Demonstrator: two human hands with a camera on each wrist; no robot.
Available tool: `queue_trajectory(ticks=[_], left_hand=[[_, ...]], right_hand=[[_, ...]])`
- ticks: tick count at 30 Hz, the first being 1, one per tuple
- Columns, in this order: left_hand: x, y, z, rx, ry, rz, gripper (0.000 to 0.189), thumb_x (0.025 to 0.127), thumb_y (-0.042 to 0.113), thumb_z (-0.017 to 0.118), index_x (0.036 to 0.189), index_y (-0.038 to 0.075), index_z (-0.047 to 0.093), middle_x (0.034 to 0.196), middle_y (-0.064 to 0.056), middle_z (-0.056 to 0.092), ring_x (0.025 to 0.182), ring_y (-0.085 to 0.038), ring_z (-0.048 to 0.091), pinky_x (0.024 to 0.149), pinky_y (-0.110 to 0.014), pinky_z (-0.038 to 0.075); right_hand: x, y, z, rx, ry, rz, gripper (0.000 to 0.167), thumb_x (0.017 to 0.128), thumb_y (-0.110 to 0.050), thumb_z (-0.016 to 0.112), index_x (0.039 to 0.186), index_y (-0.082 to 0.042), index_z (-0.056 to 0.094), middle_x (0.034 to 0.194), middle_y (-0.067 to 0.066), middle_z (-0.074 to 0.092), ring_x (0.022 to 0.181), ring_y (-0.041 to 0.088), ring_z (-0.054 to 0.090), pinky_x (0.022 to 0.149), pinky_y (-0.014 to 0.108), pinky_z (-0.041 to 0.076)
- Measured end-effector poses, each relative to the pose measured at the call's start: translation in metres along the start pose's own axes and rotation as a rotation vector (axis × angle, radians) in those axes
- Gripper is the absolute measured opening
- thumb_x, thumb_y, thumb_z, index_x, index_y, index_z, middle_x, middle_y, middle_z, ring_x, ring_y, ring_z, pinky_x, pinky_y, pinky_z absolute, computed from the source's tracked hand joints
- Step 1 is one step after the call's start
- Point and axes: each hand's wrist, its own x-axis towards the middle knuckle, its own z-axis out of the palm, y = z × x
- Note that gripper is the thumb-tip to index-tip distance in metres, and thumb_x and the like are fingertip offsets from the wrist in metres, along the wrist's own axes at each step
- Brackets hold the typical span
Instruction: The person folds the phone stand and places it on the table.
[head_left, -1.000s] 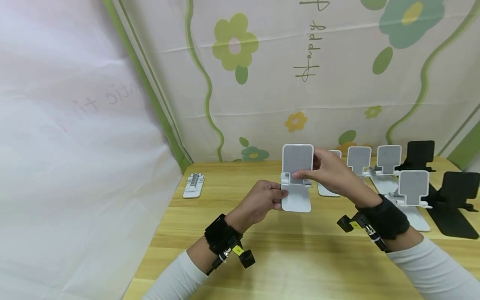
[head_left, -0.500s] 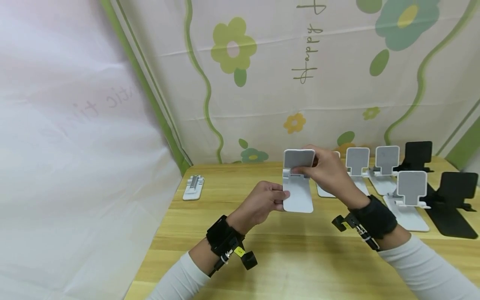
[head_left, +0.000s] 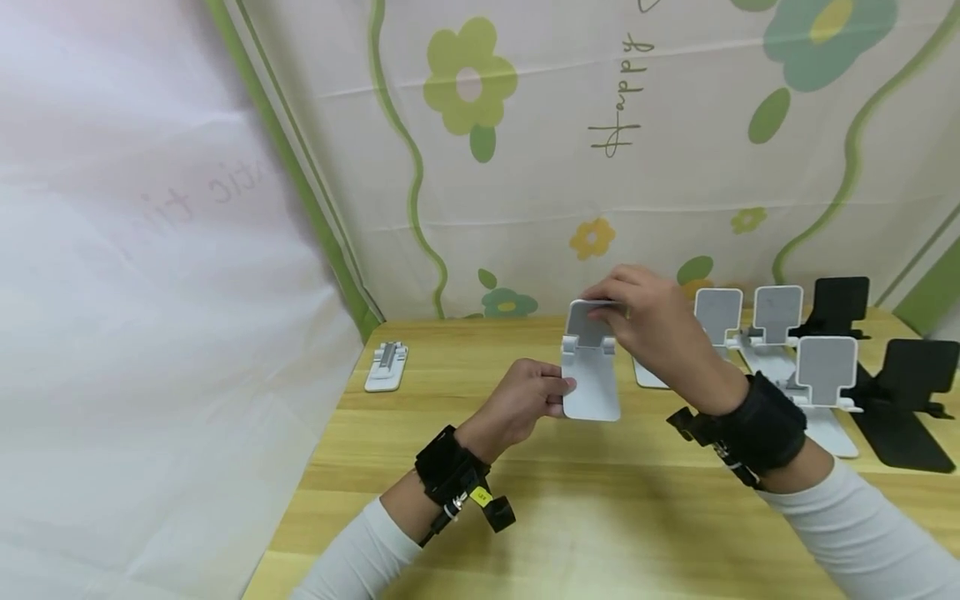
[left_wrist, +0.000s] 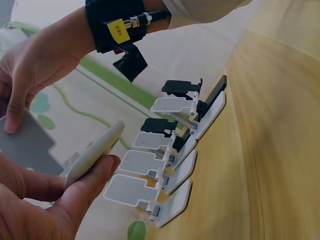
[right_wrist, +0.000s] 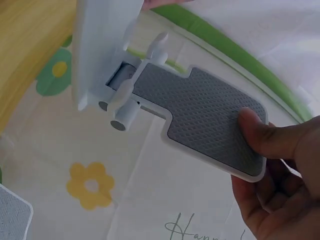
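A white folding phone stand (head_left: 591,387) is held above the table between both hands. My left hand (head_left: 521,404) grips the edge of its flat white base, thumb on the face. The right hand (head_left: 652,321) pinches the far end of its grey padded plate (right_wrist: 200,115), thumb on the pad and fingers behind. The plate is swung out at an angle from the base at the hinge (right_wrist: 122,95). In the left wrist view the base (left_wrist: 95,152) appears nearly edge-on, with part of the padded plate hidden by the left hand.
A folded white phone stand (head_left: 386,367) lies at the table's back left. Several unfolded white stands (head_left: 825,375) and black stands (head_left: 911,400) stand at the right, one partly hidden behind the right arm. A patterned curtain (head_left: 525,167) hangs behind the wooden table (head_left: 480,350).
The right hand has shifted from near the hinge to the top of the padded plate. That plate has tilted back, away from the camera. The left hand keeps its grip on the base.
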Motion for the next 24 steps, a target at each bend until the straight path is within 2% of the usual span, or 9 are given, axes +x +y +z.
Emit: queue_trajectory(ticks=[4, 8, 15, 19, 24], left_hand=[[0.002, 0.008, -0.006, -0.049, 0.019, 0.009, 0.03, 0.105, 0.006, 0.056, 0.126, -0.013, 0.064, 0.119, -0.022, 0.07, 0.104, -0.027, 0.073, 0.083, -0.029, 0.062], [0.005, 0.017, -0.013, -0.074, 0.042, 0.048, 0.031, 0.105, 0.004, 0.052, 0.129, -0.012, 0.063, 0.127, -0.025, 0.066, 0.115, -0.033, 0.07, 0.088, -0.032, 0.061], [0.003, 0.024, -0.023, -0.075, 0.05, 0.066, 0.034, 0.108, 0.004, 0.044, 0.131, -0.014, 0.061, 0.132, -0.028, 0.064, 0.12, -0.034, 0.067, 0.089, -0.031, 0.061], [0.001, 0.026, -0.028, -0.095, 0.06, 0.077, 0.034, 0.108, 0.006, 0.046, 0.132, -0.014, 0.06, 0.129, -0.029, 0.066, 0.119, -0.035, 0.068, 0.091, -0.032, 0.06], [-0.001, 0.027, -0.031, -0.091, 0.063, 0.08, 0.033, 0.108, 0.006, 0.048, 0.131, -0.014, 0.061, 0.127, -0.029, 0.067, 0.115, -0.033, 0.07, 0.087, -0.029, 0.061]], right_hand=[[-0.004, -0.009, 0.009, -0.044, 0.022, -0.083, 0.02, 0.077, 0.011, 0.083, 0.089, -0.004, 0.077, 0.082, 0.006, 0.066, 0.078, 0.021, 0.064, 0.063, 0.033, 0.053], [-0.012, -0.019, 0.019, -0.103, 0.055, -0.183, 0.021, 0.076, 0.011, 0.084, 0.088, -0.005, 0.076, 0.08, 0.005, 0.062, 0.074, 0.019, 0.058, 0.058, 0.03, 0.05], [-0.022, -0.026, 0.033, -0.127, 0.095, -0.246, 0.024, 0.073, 0.012, 0.086, 0.087, -0.005, 0.077, 0.08, 0.006, 0.066, 0.074, 0.021, 0.065, 0.064, 0.033, 0.059], [-0.028, -0.029, 0.041, -0.14, 0.106, -0.285, 0.026, 0.07, 0.013, 0.087, 0.087, -0.004, 0.077, 0.081, 0.006, 0.069, 0.074, 0.021, 0.066, 0.064, 0.033, 0.06], [-0.035, -0.031, 0.048, -0.175, 0.125, -0.31, 0.031, 0.067, 0.014, 0.088, 0.09, -0.003, 0.079, 0.081, 0.006, 0.07, 0.073, 0.02, 0.064, 0.063, 0.033, 0.059]])
